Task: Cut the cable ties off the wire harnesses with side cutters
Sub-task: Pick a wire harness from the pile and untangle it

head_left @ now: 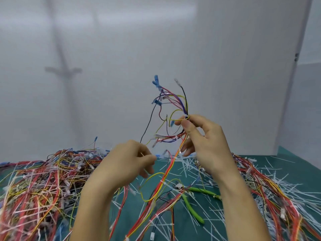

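Note:
My right hand (205, 145) is raised above the table and pinches a wire harness (175, 105) at a white cable tie (186, 117) between thumb and forefinger. The harness fans upward with blue connectors and hangs down in red, orange and yellow wires to the mat. My left hand (128, 162) is lower and to the left, fingers curled, pinching a thin pale strip that looks like a cut cable tie. The side cutters (192, 207), with green handles, lie open on the mat below my right hand, partly under wires. Neither hand touches them.
A big tangled pile of harnesses (38, 186) covers the left of the green mat (184, 228). Another pile (278, 197) lies at the right. Several cut white cable ties (189, 164) are scattered over the middle and right. A white wall stands close behind.

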